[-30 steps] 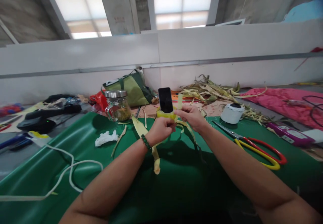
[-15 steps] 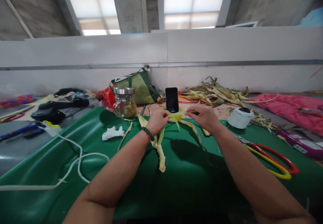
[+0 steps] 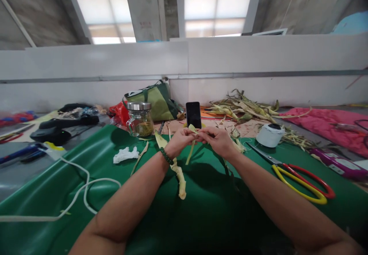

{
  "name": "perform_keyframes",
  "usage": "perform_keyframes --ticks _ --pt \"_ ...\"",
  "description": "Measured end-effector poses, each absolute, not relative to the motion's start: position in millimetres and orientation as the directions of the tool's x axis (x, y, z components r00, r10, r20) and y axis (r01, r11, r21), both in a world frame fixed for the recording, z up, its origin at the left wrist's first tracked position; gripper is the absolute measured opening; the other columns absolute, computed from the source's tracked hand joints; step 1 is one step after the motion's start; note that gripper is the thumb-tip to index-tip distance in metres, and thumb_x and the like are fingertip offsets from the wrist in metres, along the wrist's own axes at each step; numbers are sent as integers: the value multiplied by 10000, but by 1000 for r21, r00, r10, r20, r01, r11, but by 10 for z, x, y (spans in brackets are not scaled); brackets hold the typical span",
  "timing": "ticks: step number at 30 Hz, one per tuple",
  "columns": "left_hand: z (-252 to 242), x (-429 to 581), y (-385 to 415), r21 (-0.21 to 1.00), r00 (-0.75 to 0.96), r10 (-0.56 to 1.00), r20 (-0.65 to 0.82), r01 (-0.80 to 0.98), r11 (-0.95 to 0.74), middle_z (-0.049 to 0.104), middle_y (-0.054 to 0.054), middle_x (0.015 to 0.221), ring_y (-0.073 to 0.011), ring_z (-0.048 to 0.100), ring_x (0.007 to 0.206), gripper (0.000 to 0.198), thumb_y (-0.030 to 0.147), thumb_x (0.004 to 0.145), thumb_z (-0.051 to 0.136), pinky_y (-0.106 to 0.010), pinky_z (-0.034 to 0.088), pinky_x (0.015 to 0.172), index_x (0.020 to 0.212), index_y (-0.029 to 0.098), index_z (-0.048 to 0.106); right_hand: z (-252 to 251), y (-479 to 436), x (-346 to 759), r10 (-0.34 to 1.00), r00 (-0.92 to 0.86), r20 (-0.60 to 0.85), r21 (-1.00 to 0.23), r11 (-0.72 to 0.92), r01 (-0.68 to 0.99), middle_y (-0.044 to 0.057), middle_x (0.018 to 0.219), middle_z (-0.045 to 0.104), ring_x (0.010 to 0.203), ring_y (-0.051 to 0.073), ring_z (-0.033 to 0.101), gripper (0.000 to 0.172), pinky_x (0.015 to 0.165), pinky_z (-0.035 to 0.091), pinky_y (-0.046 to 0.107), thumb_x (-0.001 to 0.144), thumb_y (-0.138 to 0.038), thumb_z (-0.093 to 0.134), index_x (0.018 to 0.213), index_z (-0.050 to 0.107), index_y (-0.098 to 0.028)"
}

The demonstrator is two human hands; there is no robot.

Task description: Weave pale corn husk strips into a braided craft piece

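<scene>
Pale green strips of what looks like corn husk (image 3: 190,153) are pinched between my two hands, which almost meet above the green mat (image 3: 212,213). My left hand (image 3: 180,140), with a dark bead bracelet at the wrist, is closed on the husk. Fingertips of my right hand (image 3: 219,140) are closed on it from the other side; exactly how the strips cross is hidden by the fingers. Under my left wrist lies a longer yellowish stalk with leaf (image 3: 180,180). A dark phone (image 3: 193,114) stands upright just beyond my hands.
Red-and-yellow-handled scissors (image 3: 299,180) lie at right, beside a white spool (image 3: 270,135). A glass jar (image 3: 142,122), a green bag (image 3: 158,103) and a husk pile (image 3: 244,107) stand at the back. A white cable (image 3: 83,188) crosses the left; crumpled white tissue (image 3: 125,155) lies near it.
My hands have come together from apart, the right moving left toward the left hand. The husk strip stretched between them is now bunched at the fingertips. The view has shifted slightly.
</scene>
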State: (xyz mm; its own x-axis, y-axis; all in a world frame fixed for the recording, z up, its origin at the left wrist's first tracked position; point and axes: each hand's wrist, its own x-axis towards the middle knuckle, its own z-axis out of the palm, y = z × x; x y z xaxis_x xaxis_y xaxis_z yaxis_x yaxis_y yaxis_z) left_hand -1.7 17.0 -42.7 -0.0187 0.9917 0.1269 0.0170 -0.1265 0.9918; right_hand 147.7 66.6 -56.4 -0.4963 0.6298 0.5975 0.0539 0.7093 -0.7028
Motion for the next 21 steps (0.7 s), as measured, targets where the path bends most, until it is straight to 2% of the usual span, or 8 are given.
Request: perform_keyframes --ticks 3,7,10,14,16,18,21 --pt "-391 -62 139 992 50 991 124 -8 -124 642 8 615 -91 588 555 133 181 588 729 -217 470 604 690 117 672 -558 712 1500 591 -493 639 -649 757 67 36 853 740 697 171 673 145 610 526 276 804 -284 596 827 718 -208" --pt "-341 -91 100 994 54 992 110 6 -111 703 -35 793 -108 630 601 311 253 600 766 -218 466 601 880 131 707 -543 710 1528 533 -459 710 -537 833 137 37 865 739 793 180 679 112 728 521 291 796 -238 612 805 720 -213" --pt "-360 -89 106 991 7 991 134 -5 -134 712 -48 782 -137 646 657 355 348 627 773 -234 471 625 900 128 717 -545 679 1529 510 -477 715 -478 856 198 27 841 737 756 161 672 110 697 504 265 808 -224 606 809 716 -214" --pt "-422 -112 153 979 -59 977 204 0 -204 702 -41 707 -151 628 684 309 332 631 777 -237 462 618 856 125 735 -535 641 1541 499 -491 714 -394 866 306 13 780 724 667 143 633 119 623 462 252 836 -258 600 807 706 -211" --pt "-440 -131 176 978 -92 974 208 -6 -209 692 -38 680 -146 617 663 287 313 627 779 -234 455 601 837 122 736 -510 608 1553 424 -479 769 -252 889 382 36 772 703 713 167 610 132 650 452 275 842 -267 599 802 703 -196" --pt "-447 -140 191 978 -118 972 202 -35 -207 680 -33 658 -133 603 636 273 300 618 782 -228 447 587 815 117 732 -484 555 1553 275 -502 820 -36 900 435 68 803 674 786 196 572 142 698 444 307 852 -235 574 820 701 -180" --pt "-450 -116 193 979 -115 979 169 -95 -180 654 -18 613 -99 554 565 271 278 582 791 -201 407 526 784 109 726 -489 459 1496 22 -660 751 286 890 354 79 841 627 805 200 517 199 728 432 328 870 -139 494 914 684 -181"
